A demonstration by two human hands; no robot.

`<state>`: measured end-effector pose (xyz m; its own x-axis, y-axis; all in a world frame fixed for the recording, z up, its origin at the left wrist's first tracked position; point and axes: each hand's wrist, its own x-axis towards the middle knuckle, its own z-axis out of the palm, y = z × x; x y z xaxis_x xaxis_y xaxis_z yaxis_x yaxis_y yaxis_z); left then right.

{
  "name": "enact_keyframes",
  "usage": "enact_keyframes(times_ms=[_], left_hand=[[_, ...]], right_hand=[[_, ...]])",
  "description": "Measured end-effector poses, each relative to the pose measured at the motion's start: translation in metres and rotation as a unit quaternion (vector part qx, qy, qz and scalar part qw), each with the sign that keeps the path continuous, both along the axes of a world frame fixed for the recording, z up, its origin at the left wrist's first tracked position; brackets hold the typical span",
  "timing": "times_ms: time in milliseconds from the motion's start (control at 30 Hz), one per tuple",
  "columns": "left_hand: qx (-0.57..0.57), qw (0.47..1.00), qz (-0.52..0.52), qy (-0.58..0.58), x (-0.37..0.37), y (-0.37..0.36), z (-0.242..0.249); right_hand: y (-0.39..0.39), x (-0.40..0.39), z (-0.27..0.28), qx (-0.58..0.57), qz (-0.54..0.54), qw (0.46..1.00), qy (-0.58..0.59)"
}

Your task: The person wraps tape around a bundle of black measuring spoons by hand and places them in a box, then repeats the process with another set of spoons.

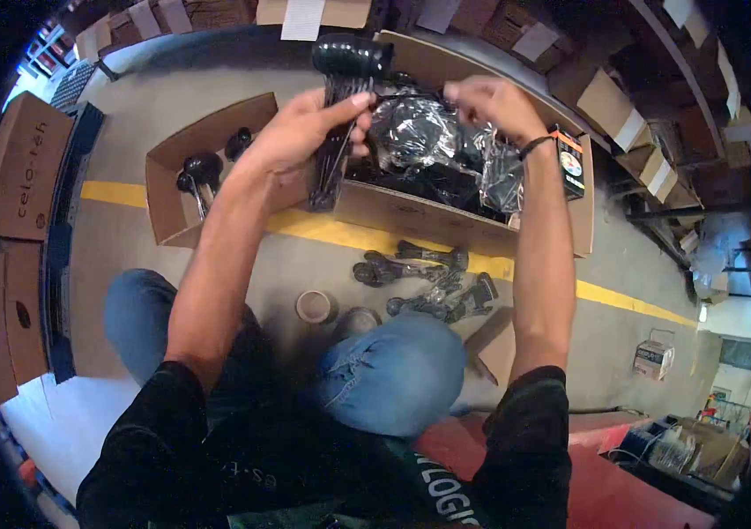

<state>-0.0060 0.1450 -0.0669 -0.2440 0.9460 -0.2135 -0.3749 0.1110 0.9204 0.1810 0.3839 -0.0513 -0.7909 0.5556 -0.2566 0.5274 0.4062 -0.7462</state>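
Note:
A black hair dryer (351, 56), its handle in clear plastic, hangs upright from my left hand (309, 128), whose fingers are closed round the handle and a dark cord. The cord stretches across to my right hand (490, 104), pinched between thumb and fingers. Both hands are over the large open cardboard box (428, 220), which holds several plastic-wrapped black items (420, 128) and a small black printed box (568, 163). To the left, a smaller open carton (168, 216) contains more black items (202, 169).
Several black wrapped pieces (433, 286) lie on the floor near my knee (393, 375). A tape roll (315, 306) is beside them. Stacked cartons (23, 167) stand at the left, shelves with boxes (613, 106) at the upper right, a red surface (605, 467) at the lower right.

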Motion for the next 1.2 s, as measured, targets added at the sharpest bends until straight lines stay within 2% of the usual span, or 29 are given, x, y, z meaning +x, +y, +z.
enact_keyframes(times_ms=[33, 100, 167, 233, 267, 300, 333, 367, 400, 433, 467, 567, 633, 733, 867, 967, 1000, 1067, 1100, 1200], left_hand=[[0.015, 1.0, 0.01, 0.004, -0.003, -0.001, 0.001], [0.046, 0.999, 0.028, 0.009, -0.004, 0.0, 0.003], [0.039, 0.999, 0.017, -0.024, 0.003, -0.001, 0.002], [0.023, 0.999, -0.009, -0.03, 0.001, 0.002, -0.002], [0.031, 0.996, 0.003, -0.078, 0.006, 0.001, -0.003], [0.024, 0.997, 0.007, -0.076, 0.008, 0.0, -0.003], [0.018, 0.997, 0.012, -0.075, 0.011, -0.002, -0.002], [0.014, 0.997, 0.014, -0.074, 0.012, -0.003, -0.002], [0.011, 0.995, -0.013, -0.094, 0.011, -0.004, 0.0], [0.026, 0.993, -0.028, -0.114, 0.012, -0.001, -0.002], [0.041, 0.989, -0.045, -0.133, 0.014, 0.002, -0.008], [0.077, 0.979, -0.065, -0.179, 0.025, 0.007, -0.012], [0.095, 0.972, -0.06, -0.208, 0.036, 0.006, -0.008], [0.136, 0.961, -0.081, -0.226, 0.044, 0.003, -0.009], [0.165, 0.966, -0.059, -0.189, 0.046, 0.0, -0.005], [0.191, 0.961, -0.053, -0.192, 0.041, 0.001, -0.008], [0.188, 0.968, -0.045, -0.158, 0.04, 0.002, -0.011], [0.182, 0.979, -0.031, -0.091, 0.039, 0.005, -0.016], [0.186, 0.977, -0.031, -0.097, 0.04, 0.005, -0.016], [0.184, 0.979, -0.021, -0.084, 0.047, 0.006, -0.013]], right_hand=[[0.002, -0.003, -0.006, 0.064, 0.048, 0.979, -0.188], [-0.016, 0.003, -0.062, 0.138, 0.142, 0.936, -0.29], [-0.024, 0.018, -0.142, 0.296, 0.177, 0.911, -0.226], [-0.03, 0.015, -0.133, 0.244, 0.22, 0.925, -0.192], [-0.029, 0.021, -0.12, 0.281, 0.149, 0.941, -0.115], [-0.027, 0.028, -0.094, 0.217, 0.074, 0.97, -0.079], [-0.024, 0.038, -0.07, 0.25, 0.039, 0.966, -0.053], [-0.031, 0.045, -0.033, 0.164, -0.065, 0.981, -0.078], [-0.02, 0.061, -0.033, 0.134, -0.113, 0.984, 0.027], [-0.038, 0.066, -0.009, 0.071, -0.142, 0.974, 0.162], [-0.055, 0.072, 0.004, 0.028, -0.176, 0.949, 0.26], [-0.106, 0.078, 0.02, -0.01, -0.244, 0.872, 0.424], [-0.138, 0.078, 0.019, 0.002, -0.263, 0.844, 0.467], [-0.168, 0.071, 0.006, -0.11, -0.274, 0.771, 0.565], [-0.187, 0.05, -0.008, -0.157, -0.345, 0.741, 0.554], [-0.188, 0.047, -0.019, -0.235, -0.292, 0.794, 0.479], [-0.192, 0.042, -0.017, -0.238, -0.297, 0.818, 0.431], [-0.197, 0.039, -0.016, -0.176, -0.246, 0.869, 0.393], [-0.2, 0.037, -0.016, -0.144, -0.219, 0.89, 0.372], [-0.203, 0.026, -0.012, -0.338, -0.237, 0.811, 0.415]])
